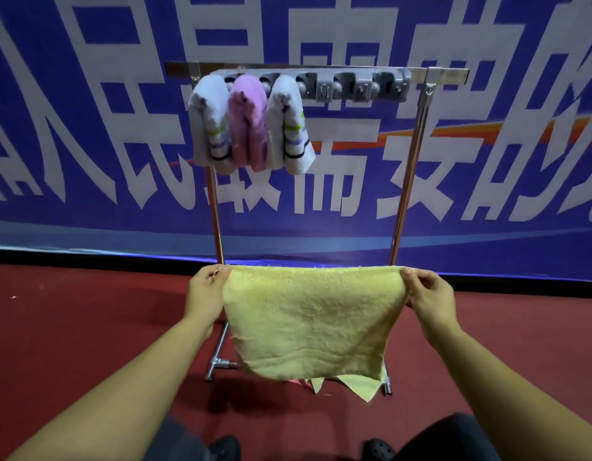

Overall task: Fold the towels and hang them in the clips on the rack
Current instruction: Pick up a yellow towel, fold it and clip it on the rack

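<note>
A yellow towel (pixel 312 319) hangs spread out in front of me, folded over so a second layer pokes out below. My left hand (pixel 206 292) pinches its upper left corner and my right hand (pixel 427 294) pinches its upper right corner. Behind it stands a metal rack (pixel 409 168) with a grey clip strip (pixel 354 84) along its top bar. Three folded towels hang in the left clips: a white striped towel (pixel 208 128), a pink towel (pixel 249 128) and another white striped towel (pixel 291 128). The clips to the right hold nothing.
A blue banner (pixel 88 128) with large white characters covers the wall behind the rack. The floor is red carpet (pixel 71 327). The rack's foot (pixel 218 362) rests on the floor under the towel. My shoes (pixel 224 449) show at the bottom edge.
</note>
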`<state>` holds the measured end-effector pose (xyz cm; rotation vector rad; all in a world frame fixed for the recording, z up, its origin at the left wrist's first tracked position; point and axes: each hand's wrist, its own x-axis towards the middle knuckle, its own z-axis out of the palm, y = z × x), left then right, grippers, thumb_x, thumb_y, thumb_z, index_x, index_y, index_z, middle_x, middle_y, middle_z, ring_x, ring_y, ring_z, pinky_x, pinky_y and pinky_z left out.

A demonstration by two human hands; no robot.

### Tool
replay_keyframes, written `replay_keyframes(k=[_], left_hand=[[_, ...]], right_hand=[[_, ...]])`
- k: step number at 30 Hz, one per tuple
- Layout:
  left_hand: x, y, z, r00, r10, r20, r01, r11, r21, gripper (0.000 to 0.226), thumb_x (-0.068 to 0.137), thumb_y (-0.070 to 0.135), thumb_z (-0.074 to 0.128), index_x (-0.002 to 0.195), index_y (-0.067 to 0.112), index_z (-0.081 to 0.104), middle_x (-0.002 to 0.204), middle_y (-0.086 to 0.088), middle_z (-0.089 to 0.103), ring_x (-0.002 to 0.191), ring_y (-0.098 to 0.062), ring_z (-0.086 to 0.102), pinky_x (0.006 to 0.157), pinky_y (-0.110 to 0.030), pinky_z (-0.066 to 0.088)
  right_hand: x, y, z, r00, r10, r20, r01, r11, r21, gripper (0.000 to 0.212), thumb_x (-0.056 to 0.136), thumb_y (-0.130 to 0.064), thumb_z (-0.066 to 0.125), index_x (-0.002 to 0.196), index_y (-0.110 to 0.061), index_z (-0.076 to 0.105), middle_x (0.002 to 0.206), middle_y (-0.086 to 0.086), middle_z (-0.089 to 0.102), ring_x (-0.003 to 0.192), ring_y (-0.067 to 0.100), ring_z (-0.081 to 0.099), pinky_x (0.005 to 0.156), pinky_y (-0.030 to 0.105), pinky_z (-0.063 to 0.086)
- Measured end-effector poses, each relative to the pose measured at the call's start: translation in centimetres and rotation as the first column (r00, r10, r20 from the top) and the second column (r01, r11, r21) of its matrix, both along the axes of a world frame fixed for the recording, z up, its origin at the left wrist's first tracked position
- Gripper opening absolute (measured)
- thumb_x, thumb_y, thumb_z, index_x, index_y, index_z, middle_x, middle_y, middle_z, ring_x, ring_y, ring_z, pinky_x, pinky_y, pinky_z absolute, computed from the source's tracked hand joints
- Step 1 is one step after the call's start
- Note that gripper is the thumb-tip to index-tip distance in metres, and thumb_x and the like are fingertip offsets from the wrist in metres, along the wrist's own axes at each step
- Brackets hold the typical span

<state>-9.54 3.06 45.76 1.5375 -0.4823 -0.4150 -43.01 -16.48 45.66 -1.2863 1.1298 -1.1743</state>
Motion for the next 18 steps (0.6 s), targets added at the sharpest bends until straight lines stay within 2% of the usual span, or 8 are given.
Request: replay_keyframes(k=[2, 4, 6, 10, 14, 16, 18], left_hand=[[-0.1, -0.4, -1.5, 1.000, 0.020, 0.011, -0.020, 1.000, 0.009, 0.021, 0.099, 0.017, 0.065, 0.112, 0.001, 0.068, 0.099, -0.009, 0.072, 0.091, -0.018, 0.066, 0.082, -0.029, 0.051], [-0.4, -0.9, -2.9, 0.999, 0.037, -0.001, -0.037, 0.999, 0.006, 0.018, 0.098, 0.014, 0.065, 0.110, 0.001, 0.067, 0.094, -0.007, 0.072, 0.083, -0.013, 0.066, 0.073, -0.019, 0.053], [-0.6, -1.3, -4.3, 0.998, 0.050, -0.024, -0.050, 0.999, 0.007, 0.016, 0.097, 0.013, 0.067, 0.108, 0.000, 0.067, 0.092, -0.007, 0.071, 0.080, -0.013, 0.064, 0.069, -0.016, 0.052], [-0.8, -1.6, -7.1, 0.994, 0.070, -0.080, -0.066, 0.997, 0.045, 0.016, 0.094, 0.018, 0.072, 0.102, 0.004, 0.071, 0.097, -0.014, 0.073, 0.089, -0.021, 0.064, 0.084, -0.035, 0.051], [-1.0, -2.0, -8.5, 0.984, 0.109, -0.141, -0.096, 0.991, 0.096, 0.015, 0.092, 0.022, 0.074, 0.099, 0.008, 0.072, 0.100, -0.014, 0.074, 0.089, -0.020, 0.065, 0.089, -0.041, 0.053], [-0.9, -2.2, -8.8, 0.975, 0.120, -0.188, -0.103, 0.990, 0.099, 0.014, 0.090, 0.025, 0.076, 0.095, 0.012, 0.073, 0.101, -0.015, 0.075, 0.088, -0.021, 0.066, 0.091, -0.044, 0.055], [-1.2, -2.4, -8.8, 0.970, 0.113, -0.214, -0.096, 0.992, 0.086, 0.012, 0.090, 0.024, 0.077, 0.093, 0.012, 0.073, 0.098, -0.015, 0.075, 0.086, -0.022, 0.065, 0.086, -0.043, 0.055]], right_hand=[[0.5, -0.2, -1.4, 0.995, -0.040, -0.090, 0.035, 0.998, -0.060, 0.022, 0.097, -0.033, 0.070, 0.097, -0.011, 0.073, 0.094, 0.004, 0.074, 0.087, 0.019, 0.068, 0.081, 0.045, 0.057], [1.0, -0.2, -2.5, 0.982, -0.057, -0.182, 0.035, 0.992, -0.122, 0.024, 0.098, -0.034, 0.068, 0.101, -0.010, 0.071, 0.096, 0.000, 0.072, 0.087, 0.012, 0.066, 0.078, 0.032, 0.052], [1.3, -0.2, -3.8, 0.974, -0.063, -0.216, 0.032, 0.989, -0.142, 0.024, 0.099, -0.033, 0.067, 0.102, -0.009, 0.070, 0.096, -0.001, 0.072, 0.087, 0.011, 0.066, 0.077, 0.030, 0.049], [2.0, -0.4, -6.4, 0.971, -0.047, -0.235, 0.032, 0.997, -0.070, 0.023, 0.096, -0.032, 0.071, 0.097, -0.009, 0.071, 0.092, 0.001, 0.073, 0.083, 0.013, 0.065, 0.076, 0.031, 0.048], [2.9, -1.0, -7.3, 0.971, -0.021, -0.238, 0.027, 0.999, 0.020, 0.023, 0.093, -0.033, 0.075, 0.092, -0.009, 0.073, 0.087, 0.003, 0.074, 0.077, 0.014, 0.064, 0.071, 0.031, 0.051], [3.4, -0.9, -7.4, 0.974, 0.003, -0.225, 0.017, 0.996, 0.085, 0.024, 0.093, -0.032, 0.075, 0.091, -0.008, 0.074, 0.086, 0.007, 0.075, 0.075, 0.017, 0.064, 0.072, 0.038, 0.055], [4.2, -0.2, -7.2, 0.979, 0.042, -0.200, -0.016, 0.991, 0.133, 0.023, 0.093, -0.030, 0.076, 0.089, -0.007, 0.075, 0.083, 0.010, 0.075, 0.073, 0.020, 0.064, 0.069, 0.039, 0.055]])
